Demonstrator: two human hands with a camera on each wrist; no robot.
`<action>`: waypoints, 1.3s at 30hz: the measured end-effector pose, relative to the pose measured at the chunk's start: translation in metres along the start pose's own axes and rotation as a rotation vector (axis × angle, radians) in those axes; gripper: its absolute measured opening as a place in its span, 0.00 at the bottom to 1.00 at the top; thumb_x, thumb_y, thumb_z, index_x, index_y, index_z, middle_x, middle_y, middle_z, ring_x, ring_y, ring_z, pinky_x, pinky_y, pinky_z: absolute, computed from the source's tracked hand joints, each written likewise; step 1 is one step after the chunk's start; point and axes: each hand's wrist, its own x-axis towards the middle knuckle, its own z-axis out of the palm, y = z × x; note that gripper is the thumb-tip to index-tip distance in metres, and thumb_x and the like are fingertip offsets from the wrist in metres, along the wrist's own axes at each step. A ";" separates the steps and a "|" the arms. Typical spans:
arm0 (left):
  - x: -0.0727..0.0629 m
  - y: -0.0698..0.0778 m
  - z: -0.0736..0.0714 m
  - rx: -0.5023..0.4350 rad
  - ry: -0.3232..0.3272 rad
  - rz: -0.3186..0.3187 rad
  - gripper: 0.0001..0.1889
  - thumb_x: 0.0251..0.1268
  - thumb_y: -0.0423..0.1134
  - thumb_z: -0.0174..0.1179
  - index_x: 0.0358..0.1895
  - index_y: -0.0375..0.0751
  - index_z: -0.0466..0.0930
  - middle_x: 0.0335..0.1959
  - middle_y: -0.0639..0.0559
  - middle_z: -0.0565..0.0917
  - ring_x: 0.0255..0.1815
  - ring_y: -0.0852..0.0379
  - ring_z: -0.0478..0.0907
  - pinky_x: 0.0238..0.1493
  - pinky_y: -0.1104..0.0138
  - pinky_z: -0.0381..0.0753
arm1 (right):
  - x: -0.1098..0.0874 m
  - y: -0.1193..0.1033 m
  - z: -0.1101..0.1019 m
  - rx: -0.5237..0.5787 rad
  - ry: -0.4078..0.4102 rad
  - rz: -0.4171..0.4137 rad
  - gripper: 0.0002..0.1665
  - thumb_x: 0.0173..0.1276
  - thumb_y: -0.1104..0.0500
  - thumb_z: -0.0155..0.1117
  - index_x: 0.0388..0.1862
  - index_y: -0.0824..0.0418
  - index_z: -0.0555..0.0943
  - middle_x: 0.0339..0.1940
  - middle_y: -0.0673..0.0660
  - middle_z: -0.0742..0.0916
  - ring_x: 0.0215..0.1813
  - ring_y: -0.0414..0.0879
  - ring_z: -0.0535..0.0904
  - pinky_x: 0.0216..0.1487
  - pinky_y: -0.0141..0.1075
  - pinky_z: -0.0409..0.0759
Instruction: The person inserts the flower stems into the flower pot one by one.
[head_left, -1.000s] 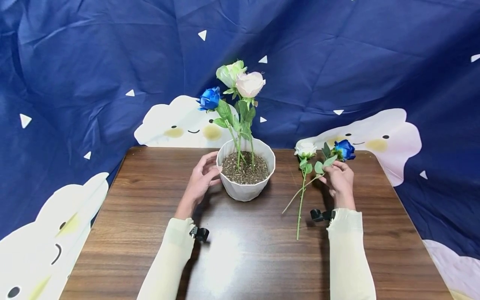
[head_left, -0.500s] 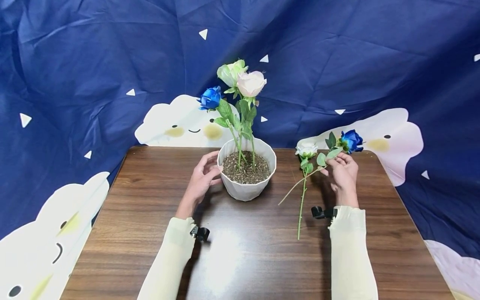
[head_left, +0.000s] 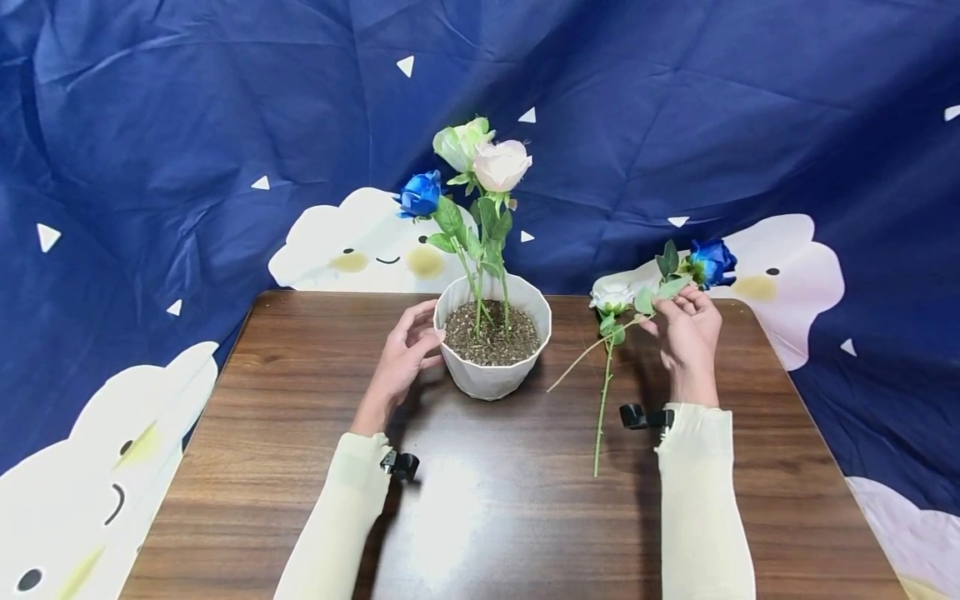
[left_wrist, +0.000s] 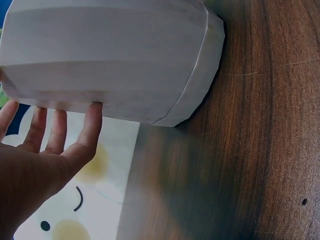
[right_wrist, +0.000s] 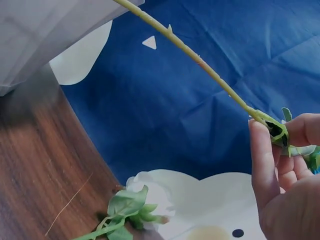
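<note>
My right hand (head_left: 690,337) pinches the stem of a blue rose (head_left: 711,262) beside its leaves. The rose is raised over the right side of the table, its bare stem (right_wrist: 200,61) slanting toward the pot. My left hand (head_left: 405,354) rests its fingertips against the outer wall of the white faceted flowerpot (head_left: 491,382); in the left wrist view the fingers (left_wrist: 90,127) reach out fairly straight to the pot. Soil (head_left: 487,342) lies inside it. Standing in the soil are a second blue rose (head_left: 420,194), a pale green rose (head_left: 461,143) and a pale pink rose (head_left: 502,165).
A white rose (head_left: 611,296) lies on the wooden table (head_left: 525,517) between the pot and my right hand, its stem pointing toward me. Behind the table hangs a dark blue cloth (head_left: 615,125) printed with clouds and triangles.
My right hand has lifted the blue rose up and slightly right, and its stem's end has swung toward the pot. My left hand and the pot stay in place.
</note>
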 end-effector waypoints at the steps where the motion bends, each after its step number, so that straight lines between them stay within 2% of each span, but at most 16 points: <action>1: 0.000 0.000 0.000 0.001 0.001 0.000 0.29 0.69 0.30 0.58 0.73 0.44 0.67 0.67 0.35 0.71 0.60 0.39 0.73 0.53 0.44 0.82 | -0.001 -0.001 0.001 -0.001 -0.001 -0.006 0.20 0.62 0.83 0.55 0.38 0.61 0.65 0.35 0.54 0.67 0.31 0.41 0.70 0.19 0.36 0.83; 6: 0.000 0.000 0.000 0.002 -0.001 -0.006 0.29 0.70 0.31 0.58 0.73 0.43 0.67 0.67 0.35 0.71 0.61 0.40 0.73 0.54 0.45 0.82 | -0.003 -0.005 0.007 0.028 -0.003 -0.041 0.21 0.61 0.84 0.55 0.36 0.61 0.64 0.34 0.53 0.65 0.31 0.41 0.68 0.15 0.34 0.80; 13: 0.000 0.001 0.001 0.005 0.004 -0.008 0.28 0.70 0.31 0.58 0.73 0.44 0.67 0.67 0.36 0.72 0.61 0.41 0.73 0.53 0.45 0.83 | -0.008 -0.016 0.019 0.030 -0.006 -0.093 0.20 0.61 0.84 0.56 0.38 0.62 0.66 0.33 0.54 0.68 0.32 0.42 0.70 0.15 0.33 0.80; 18: 0.000 0.001 0.001 0.006 0.000 -0.009 0.28 0.70 0.31 0.58 0.73 0.44 0.67 0.68 0.35 0.71 0.60 0.41 0.73 0.53 0.46 0.83 | -0.011 -0.023 0.029 0.092 -0.037 -0.125 0.20 0.60 0.85 0.55 0.38 0.63 0.67 0.32 0.54 0.67 0.33 0.44 0.69 0.14 0.33 0.80; 25: 0.000 0.000 0.000 0.005 -0.001 -0.001 0.29 0.70 0.31 0.58 0.73 0.44 0.67 0.67 0.36 0.71 0.58 0.45 0.74 0.52 0.49 0.84 | -0.015 -0.027 0.041 0.118 -0.041 -0.119 0.20 0.60 0.84 0.57 0.38 0.63 0.67 0.32 0.54 0.67 0.31 0.43 0.71 0.16 0.35 0.82; 34: -0.001 0.000 0.001 -0.001 -0.003 0.004 0.28 0.69 0.32 0.58 0.72 0.45 0.67 0.67 0.34 0.71 0.59 0.42 0.75 0.52 0.48 0.84 | -0.018 -0.032 0.054 0.140 -0.072 -0.145 0.21 0.59 0.84 0.58 0.37 0.62 0.65 0.32 0.53 0.65 0.32 0.43 0.68 0.19 0.38 0.84; 39: -0.001 -0.001 0.000 -0.006 -0.005 0.001 0.28 0.69 0.32 0.58 0.72 0.44 0.67 0.67 0.34 0.71 0.59 0.43 0.74 0.52 0.49 0.84 | -0.020 -0.028 0.059 0.183 -0.075 -0.161 0.21 0.59 0.84 0.57 0.38 0.62 0.66 0.35 0.54 0.66 0.31 0.43 0.71 0.19 0.38 0.85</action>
